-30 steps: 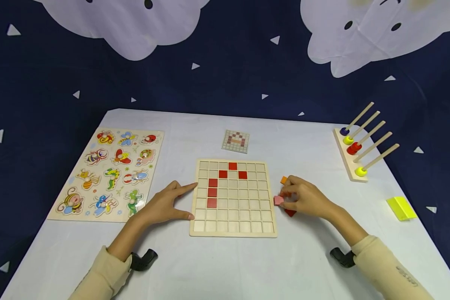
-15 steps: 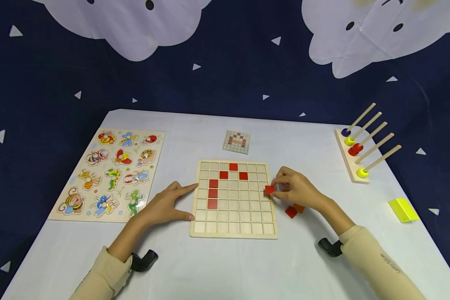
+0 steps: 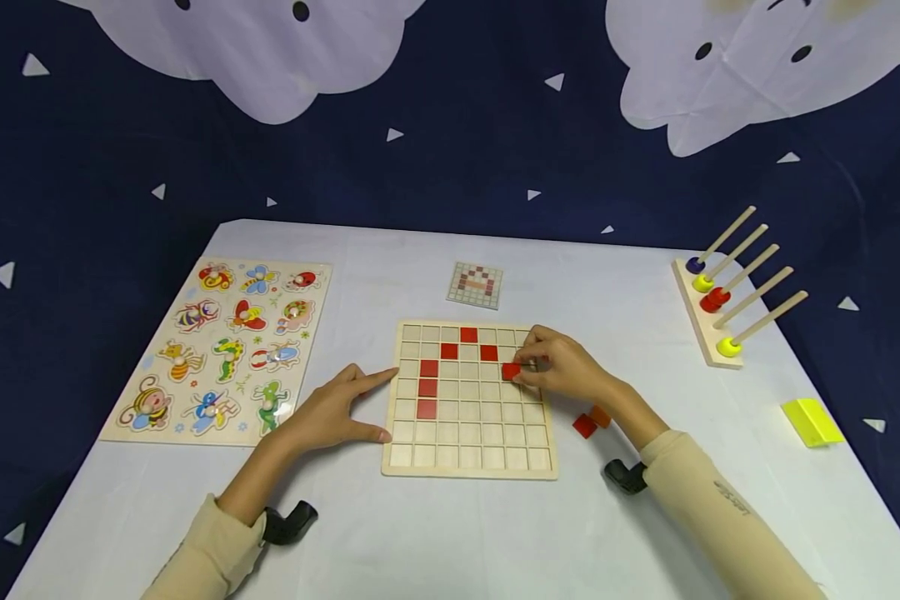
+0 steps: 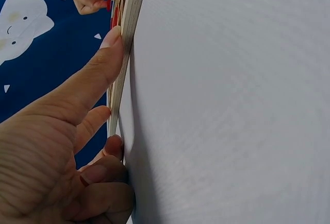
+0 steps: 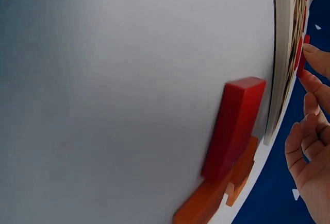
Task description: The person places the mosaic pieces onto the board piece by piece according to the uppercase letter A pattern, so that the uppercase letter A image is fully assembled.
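Note:
My right hand pinches a small red square tile between thumb and fingers, over the right part of a wooden grid board. In the right wrist view the held red tile stands at the board's surface. Several red tiles sit in cells at the board's left and top. My left hand rests along the board's left edge, index finger and thumb extended and touching it. In the left wrist view the thumb lies against the board's side, with the other fingers partly curled below.
Loose red and orange tiles lie right of the board. Behind it is a small pattern card. An insect puzzle board lies left; a peg stand with rings and a yellow block are right.
My right hand has moved from the loose tiles right of the board, picking up a red tile and carrying it left over the grid. The left hand stays at the board's edge.

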Tool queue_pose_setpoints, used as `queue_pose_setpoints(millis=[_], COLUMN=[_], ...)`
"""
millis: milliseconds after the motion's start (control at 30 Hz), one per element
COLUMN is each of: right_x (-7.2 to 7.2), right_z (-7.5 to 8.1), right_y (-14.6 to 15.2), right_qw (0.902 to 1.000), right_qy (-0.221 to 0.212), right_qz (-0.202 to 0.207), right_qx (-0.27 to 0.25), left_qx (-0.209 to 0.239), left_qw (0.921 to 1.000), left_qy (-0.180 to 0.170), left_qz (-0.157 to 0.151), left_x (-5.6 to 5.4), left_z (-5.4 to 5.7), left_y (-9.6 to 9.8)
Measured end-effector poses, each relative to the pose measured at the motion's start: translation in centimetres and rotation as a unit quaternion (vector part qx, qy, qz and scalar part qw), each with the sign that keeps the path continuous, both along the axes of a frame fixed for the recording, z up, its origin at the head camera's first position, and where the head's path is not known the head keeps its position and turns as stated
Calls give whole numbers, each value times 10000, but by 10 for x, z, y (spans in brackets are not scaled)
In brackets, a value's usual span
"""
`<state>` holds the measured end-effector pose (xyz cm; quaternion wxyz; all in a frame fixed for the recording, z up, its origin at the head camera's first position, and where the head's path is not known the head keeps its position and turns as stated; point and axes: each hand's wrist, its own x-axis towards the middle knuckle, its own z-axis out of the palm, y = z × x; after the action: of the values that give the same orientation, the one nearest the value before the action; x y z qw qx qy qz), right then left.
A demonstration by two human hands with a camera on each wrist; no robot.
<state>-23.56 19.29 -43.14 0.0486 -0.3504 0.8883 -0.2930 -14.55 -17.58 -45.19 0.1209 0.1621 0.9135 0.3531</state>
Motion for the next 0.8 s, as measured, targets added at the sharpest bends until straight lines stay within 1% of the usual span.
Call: queue_pose_setpoints(millis=[100, 233, 400, 500, 633, 733, 800], right_x=[0, 0, 1, 2, 3, 7, 12], right_z=[1, 1, 6, 9, 12, 16, 19], right_y=[-2, -4, -7, -10, -12, -7, -1], right_qw=[10000, 9997, 9990, 9979, 9964, 9960, 9959], right_qy=[-32, 41, 149, 202, 66, -75, -76], right_qz=[-15, -104, -189, -209, -295, -431, -515], right_qx=[54, 198, 379, 574, 791, 781, 735], left_qx=[-4, -3, -20, -28, -15, -15, -26], left_qw=[10000, 10000, 10000, 10000, 10000, 10000, 10000], left_qy=[8, 32, 59, 43, 17, 10, 13], left_qz=[-9, -26, -23, -25, -23, -23, -25], left_x=[0, 1, 1, 1, 1, 1, 1], left_z=[0, 1, 2, 3, 3, 2, 2], left_y=[1, 1, 1, 1, 0, 0, 0])
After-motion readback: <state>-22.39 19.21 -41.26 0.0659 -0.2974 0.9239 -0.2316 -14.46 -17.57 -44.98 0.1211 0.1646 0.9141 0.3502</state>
